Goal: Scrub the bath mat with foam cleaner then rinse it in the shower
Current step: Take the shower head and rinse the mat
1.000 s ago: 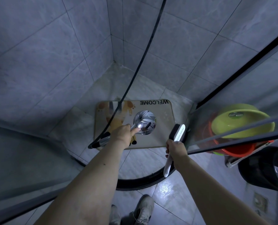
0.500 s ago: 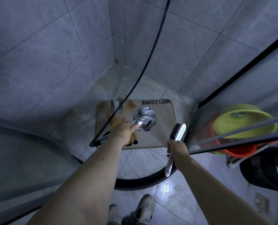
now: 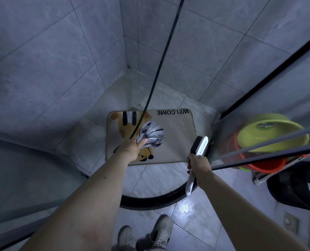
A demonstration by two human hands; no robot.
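A beige bath mat [image 3: 176, 136] with a tiger picture and the word WELCOME lies flat on the shower floor. My left hand [image 3: 130, 148] grips the handle of a chrome shower head [image 3: 152, 134], which hangs over the mat's left half with its face turned down. A black hose [image 3: 161, 58] runs up from it to the top of the view. My right hand [image 3: 198, 164] holds a white scrub brush [image 3: 199, 147] with dark bristles, upright at the mat's near right corner. I cannot see water or foam.
Grey tiled walls meet in a corner behind the mat. A black curved threshold [image 3: 150, 201] rings the shower floor. A glass door [image 3: 270, 154] stands at right, with a green basin [image 3: 271, 134] on a red bucket [image 3: 266, 165] behind it. My shoes [image 3: 145, 234] are outside.
My left hand has swung the shower head a little to the left over the tiger picture, and the hose now leaves the handle upward. The brush hand has stayed put.
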